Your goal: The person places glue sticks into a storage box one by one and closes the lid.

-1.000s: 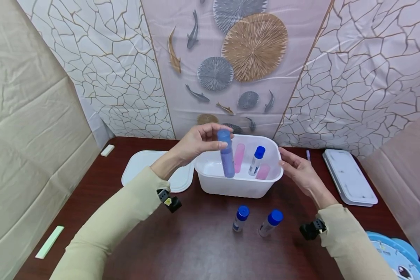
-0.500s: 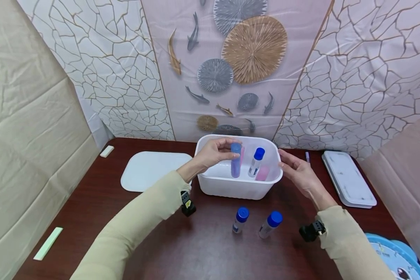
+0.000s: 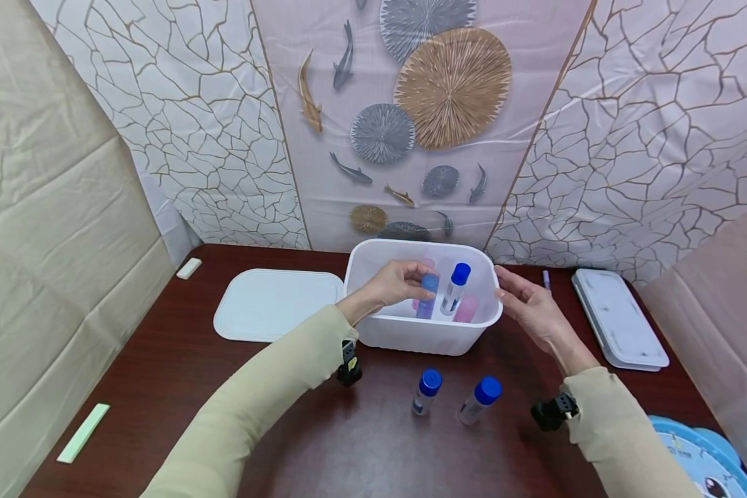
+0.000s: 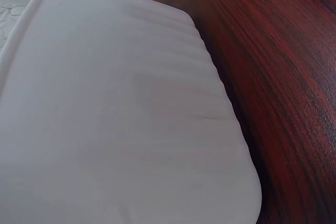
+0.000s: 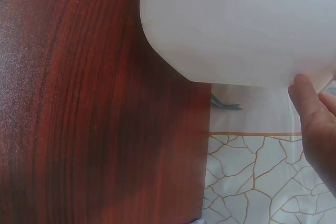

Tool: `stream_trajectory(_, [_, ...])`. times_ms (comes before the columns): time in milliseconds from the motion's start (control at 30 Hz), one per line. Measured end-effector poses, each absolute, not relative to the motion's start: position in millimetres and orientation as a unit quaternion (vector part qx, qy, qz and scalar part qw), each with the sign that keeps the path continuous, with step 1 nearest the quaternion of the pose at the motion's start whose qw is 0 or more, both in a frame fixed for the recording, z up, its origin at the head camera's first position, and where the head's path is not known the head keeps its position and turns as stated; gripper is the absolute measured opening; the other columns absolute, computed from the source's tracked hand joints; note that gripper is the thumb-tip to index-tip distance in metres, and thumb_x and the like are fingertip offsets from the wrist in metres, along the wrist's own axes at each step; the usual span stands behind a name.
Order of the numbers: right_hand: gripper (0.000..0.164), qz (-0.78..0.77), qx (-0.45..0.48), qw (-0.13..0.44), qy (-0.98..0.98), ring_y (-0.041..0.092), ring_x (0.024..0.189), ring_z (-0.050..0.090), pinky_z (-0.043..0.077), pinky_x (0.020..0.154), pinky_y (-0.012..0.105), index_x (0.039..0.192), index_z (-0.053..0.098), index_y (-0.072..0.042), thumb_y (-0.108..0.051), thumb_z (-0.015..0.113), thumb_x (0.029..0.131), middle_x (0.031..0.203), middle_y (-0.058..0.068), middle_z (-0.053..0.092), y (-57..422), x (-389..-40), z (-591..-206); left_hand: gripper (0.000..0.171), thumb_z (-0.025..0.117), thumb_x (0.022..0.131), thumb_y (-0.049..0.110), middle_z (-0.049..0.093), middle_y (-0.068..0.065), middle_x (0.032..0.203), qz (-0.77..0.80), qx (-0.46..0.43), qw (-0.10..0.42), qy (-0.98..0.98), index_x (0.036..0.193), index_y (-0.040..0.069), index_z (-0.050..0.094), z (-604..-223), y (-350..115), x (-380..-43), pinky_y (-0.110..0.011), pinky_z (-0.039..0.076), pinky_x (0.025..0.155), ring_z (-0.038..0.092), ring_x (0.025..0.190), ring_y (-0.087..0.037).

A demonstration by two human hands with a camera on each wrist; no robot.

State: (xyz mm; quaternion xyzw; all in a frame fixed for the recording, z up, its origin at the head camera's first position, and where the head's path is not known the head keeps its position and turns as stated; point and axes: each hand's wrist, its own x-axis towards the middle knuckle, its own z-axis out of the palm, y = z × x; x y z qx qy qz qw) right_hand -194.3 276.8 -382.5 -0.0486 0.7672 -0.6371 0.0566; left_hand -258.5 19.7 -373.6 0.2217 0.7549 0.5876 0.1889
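In the head view my left hand (image 3: 398, 285) pinches a blue, translucent glue stick (image 3: 427, 297) upright inside a white plastic bin (image 3: 420, 339). Whether its base touches the bin floor is hidden. Right of it in the bin stands a clear glue stick with a blue cap (image 3: 456, 289). A pink stick (image 3: 467, 308) lies beside that, and another pink one shows partly behind my left fingers. My right hand (image 3: 532, 304) touches the bin's right end with extended fingers; in the right wrist view its thumb (image 5: 304, 95) rests against the wall. The bin's side (image 4: 131, 103) fills the left wrist view, hiding my left hand.
Two blue-capped glue sticks, one (image 3: 427, 392) left and one (image 3: 481, 400) right, stand before the bin. A white lid (image 3: 274, 306) lies left. A white case (image 3: 621, 318), a pale marker (image 3: 546, 279) and a blue round item (image 3: 691, 449) are right. An eraser-like block (image 3: 189, 268) and green strip (image 3: 83, 434) lie far left.
My left hand has moved right and down, lowering the blue glue stick from above the bin's front rim into the bin. My right hand has stayed at the bin's right end.
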Motion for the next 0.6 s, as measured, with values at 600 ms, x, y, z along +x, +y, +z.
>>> stream_trajectory(600, [0.065, -0.657, -0.064, 0.051, 0.749, -0.007, 0.107, 0.051, 0.048, 0.084, 0.013, 0.146, 0.019, 0.005, -0.015, 0.054, 0.096, 0.148, 0.032, 0.020, 276.8, -196.0, -385.9, 0.036, 0.071, 0.077, -0.007, 0.067, -0.018, 0.110, 0.531, 0.218, 0.223, 0.788, 0.112, -0.002, 0.064, -376.2, 22.4, -256.2, -0.022, 0.053, 0.080, 0.064, 0.098, -0.023])
